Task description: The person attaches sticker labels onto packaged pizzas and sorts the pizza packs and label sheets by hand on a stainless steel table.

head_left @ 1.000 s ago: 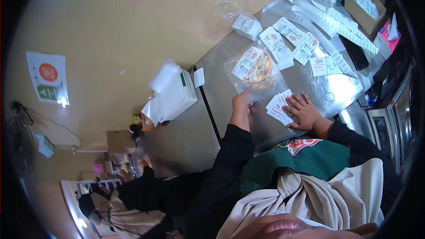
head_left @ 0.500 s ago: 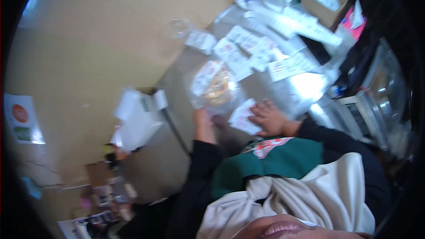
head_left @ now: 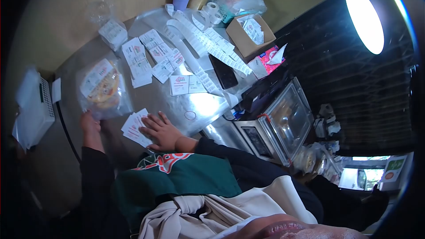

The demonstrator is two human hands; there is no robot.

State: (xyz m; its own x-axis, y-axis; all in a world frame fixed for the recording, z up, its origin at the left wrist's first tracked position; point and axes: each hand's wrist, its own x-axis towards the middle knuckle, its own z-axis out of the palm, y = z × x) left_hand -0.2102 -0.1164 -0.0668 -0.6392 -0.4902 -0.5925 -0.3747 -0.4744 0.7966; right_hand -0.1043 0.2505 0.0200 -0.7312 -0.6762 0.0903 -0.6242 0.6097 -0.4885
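Resting flat under the right hand (head_left: 160, 131): fanned label cards (head_left: 134, 128).

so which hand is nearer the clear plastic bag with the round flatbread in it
Left. The left hand touches the near edge of the clear plastic bag with the round flatbread; the right hand rests apart on a fanned stack of white labels.

I have one view only, from the camera on the person's head, a wide fisheye with dark corners. It looks steeply down over the chest at the table (head_left: 195, 106), close in, and the frame is rolled so the table runs toward the upper left. The left hand (head_left: 90, 124) and right hand (head_left: 161, 131) sit left of centre; a bright lamp (head_left: 364, 12) fills the upper right
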